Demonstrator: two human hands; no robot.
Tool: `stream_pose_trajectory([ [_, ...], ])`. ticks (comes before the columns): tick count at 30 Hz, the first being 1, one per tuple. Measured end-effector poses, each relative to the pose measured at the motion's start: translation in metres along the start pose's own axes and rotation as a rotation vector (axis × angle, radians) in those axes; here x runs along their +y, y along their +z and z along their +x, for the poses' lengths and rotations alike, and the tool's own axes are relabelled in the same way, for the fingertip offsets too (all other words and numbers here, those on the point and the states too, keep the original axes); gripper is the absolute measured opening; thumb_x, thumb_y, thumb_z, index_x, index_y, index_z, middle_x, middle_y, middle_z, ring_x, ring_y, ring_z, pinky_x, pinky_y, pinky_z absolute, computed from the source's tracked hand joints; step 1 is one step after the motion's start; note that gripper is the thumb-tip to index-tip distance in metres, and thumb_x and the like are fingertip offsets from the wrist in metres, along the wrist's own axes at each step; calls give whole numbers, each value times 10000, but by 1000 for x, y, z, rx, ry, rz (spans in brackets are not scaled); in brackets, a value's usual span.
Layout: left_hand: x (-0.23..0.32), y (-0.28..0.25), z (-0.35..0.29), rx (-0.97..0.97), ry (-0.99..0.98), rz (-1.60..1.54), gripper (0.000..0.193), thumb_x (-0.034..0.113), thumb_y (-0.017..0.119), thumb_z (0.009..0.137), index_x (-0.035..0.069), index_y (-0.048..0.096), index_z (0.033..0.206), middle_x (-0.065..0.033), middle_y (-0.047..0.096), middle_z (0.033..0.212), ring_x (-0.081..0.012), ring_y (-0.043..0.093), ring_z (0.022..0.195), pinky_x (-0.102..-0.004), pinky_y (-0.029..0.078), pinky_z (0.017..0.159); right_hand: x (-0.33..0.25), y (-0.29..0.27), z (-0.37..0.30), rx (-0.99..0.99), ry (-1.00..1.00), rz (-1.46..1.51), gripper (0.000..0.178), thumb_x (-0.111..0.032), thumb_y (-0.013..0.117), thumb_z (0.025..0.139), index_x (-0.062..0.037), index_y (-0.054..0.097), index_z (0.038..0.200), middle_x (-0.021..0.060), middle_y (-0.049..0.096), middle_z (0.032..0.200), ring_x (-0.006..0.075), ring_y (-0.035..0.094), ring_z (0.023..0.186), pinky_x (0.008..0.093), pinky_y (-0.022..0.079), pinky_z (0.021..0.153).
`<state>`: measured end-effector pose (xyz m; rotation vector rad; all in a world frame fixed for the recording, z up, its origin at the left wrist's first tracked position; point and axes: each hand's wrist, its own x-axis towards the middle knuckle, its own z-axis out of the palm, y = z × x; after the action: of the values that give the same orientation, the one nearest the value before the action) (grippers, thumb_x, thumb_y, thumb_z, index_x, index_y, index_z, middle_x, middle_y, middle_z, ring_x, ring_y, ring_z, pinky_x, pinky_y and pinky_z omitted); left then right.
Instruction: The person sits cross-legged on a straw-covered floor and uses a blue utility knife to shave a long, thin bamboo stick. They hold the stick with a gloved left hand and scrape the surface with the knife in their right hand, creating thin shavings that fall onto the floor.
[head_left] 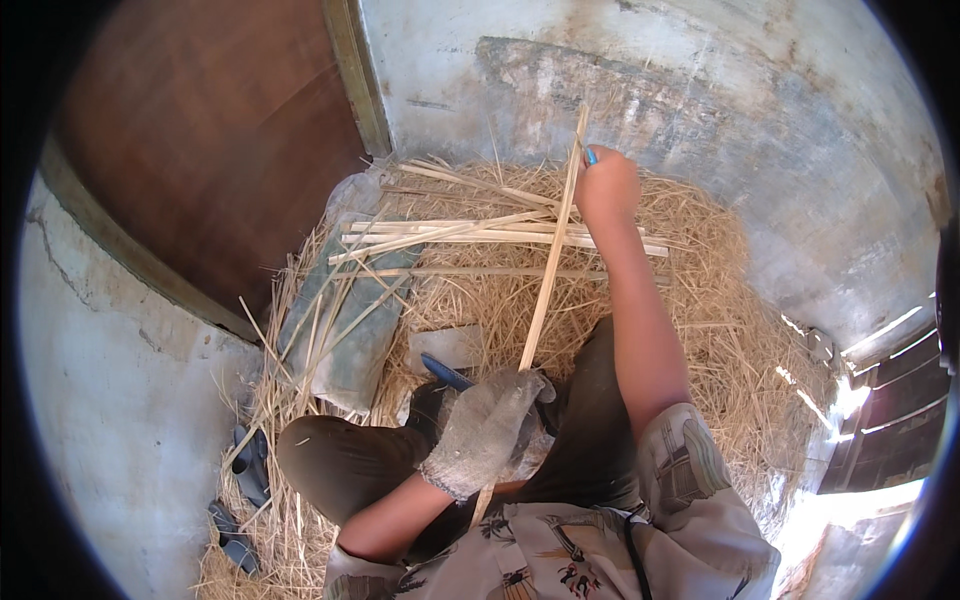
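Observation:
A long, pale bamboo strip [548, 275] runs up from my lap past my left hand, tilted toward the far wall. My left hand [487, 420], in a worn grey-white glove, is closed around its lower part above my folded legs. Bare and stretched far forward, my right hand [610, 190] is a fist beside the strip's upper end. A small blue piece [591, 156] of a tool sticks out of that fist; the rest is hidden, so its kind does not show. Beyond my left hand lies a dark blue object [445, 372], partly covered.
More bamboo strips [480, 236] lie across a heap of thin shavings [700, 260]. A greenish-grey slab or sack [345, 320] lies at the left, with dark sandals [250, 466] nearer me. A brown door [210, 130] and a stained wall [700, 90] enclose the spot.

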<state>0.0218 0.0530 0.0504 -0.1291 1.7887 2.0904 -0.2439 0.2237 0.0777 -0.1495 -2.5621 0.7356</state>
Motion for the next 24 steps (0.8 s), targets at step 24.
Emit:
stream_pose_trajectory([
  [24,-10,-50,18,333,479,461,341,313,505,1089,2,633,1031,-22,524,649,-104,503,549,-289,400,491,-47,41,-93,-85,-774,185,303,-325,842,813,-88,665,744,89,618,601,306,633,545,431,492,530],
])
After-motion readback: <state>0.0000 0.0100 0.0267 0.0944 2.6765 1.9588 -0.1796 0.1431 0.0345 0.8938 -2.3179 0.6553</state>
